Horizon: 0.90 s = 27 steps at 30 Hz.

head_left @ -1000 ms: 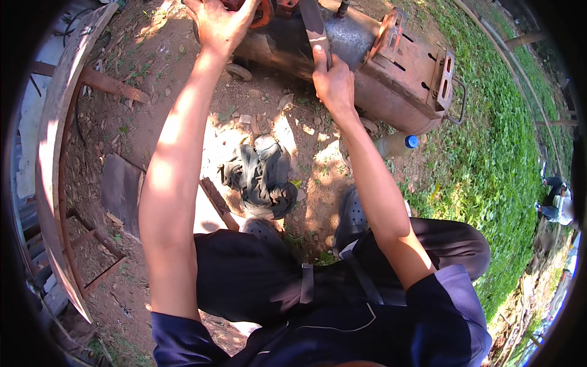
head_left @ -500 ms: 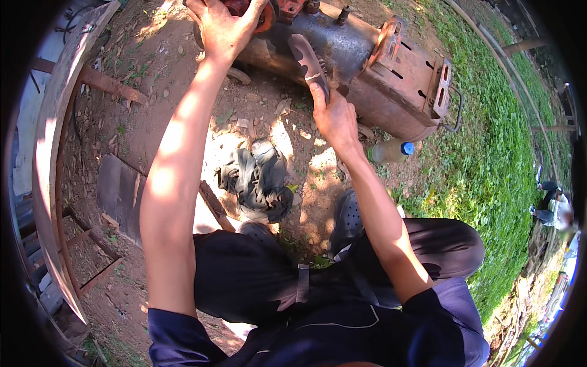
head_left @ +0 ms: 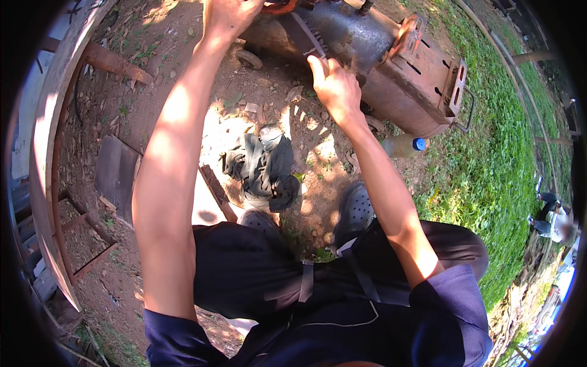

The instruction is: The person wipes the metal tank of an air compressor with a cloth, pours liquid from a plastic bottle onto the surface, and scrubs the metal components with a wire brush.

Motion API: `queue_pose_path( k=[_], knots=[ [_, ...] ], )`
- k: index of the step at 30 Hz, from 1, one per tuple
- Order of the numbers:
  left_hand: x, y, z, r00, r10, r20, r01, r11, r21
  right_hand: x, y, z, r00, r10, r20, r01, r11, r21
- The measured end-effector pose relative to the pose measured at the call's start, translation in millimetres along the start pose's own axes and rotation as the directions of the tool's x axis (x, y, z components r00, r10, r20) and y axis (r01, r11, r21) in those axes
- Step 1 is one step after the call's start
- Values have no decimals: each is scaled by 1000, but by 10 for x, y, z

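A rusty, dark cylindrical tank [head_left: 348,33] lies on the dirt, with a flat slotted bracket [head_left: 425,70] on its right part. At the top edge my left hand [head_left: 231,18] grips a red machine part [head_left: 281,6] at the tank's left end. Its fingertips are cut off by the frame. My right hand [head_left: 337,88] is closed round the handle of a wire brush [head_left: 301,35], thumb laid along it. The brush is a flat dark strip with short bristles along one edge. Its head lies over the tank's near side; whether it touches cannot be made out.
A dark crumpled cloth [head_left: 260,168] lies on the ground before my feet. A bottle with a blue cap [head_left: 419,144] stands by the tank. A wooden plank on a rusty frame [head_left: 46,147] runs along the left. Grass [head_left: 489,177] spreads at right, where another person [head_left: 553,221] sits far off.
My right hand has moved slightly up with the wire brush, whose head reaches further up over the tank. My left hand is higher, partly out of frame. The whole view has shifted slightly.
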<state>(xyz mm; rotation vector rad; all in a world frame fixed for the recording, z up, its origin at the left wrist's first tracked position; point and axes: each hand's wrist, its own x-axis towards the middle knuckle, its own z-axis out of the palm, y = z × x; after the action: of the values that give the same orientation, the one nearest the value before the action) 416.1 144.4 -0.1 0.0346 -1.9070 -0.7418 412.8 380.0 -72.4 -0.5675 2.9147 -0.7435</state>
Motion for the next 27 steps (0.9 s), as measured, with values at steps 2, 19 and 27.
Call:
queue_pose_path(
  k=[2,19,27],
  knots=[
    [3,-10,-63,997,2,73,2,999,-41,-65,32,61,999,46,-5,-46,999,-10],
    [69,22,32,981,-192,-31,185,972,-147,-169,97,-73,998,24,61,-13,984,-176],
    [118,17,-67,943,-315,108,333,885,-325,-99,-2,-129,997,57,52,-48,986,-160]
  ],
)
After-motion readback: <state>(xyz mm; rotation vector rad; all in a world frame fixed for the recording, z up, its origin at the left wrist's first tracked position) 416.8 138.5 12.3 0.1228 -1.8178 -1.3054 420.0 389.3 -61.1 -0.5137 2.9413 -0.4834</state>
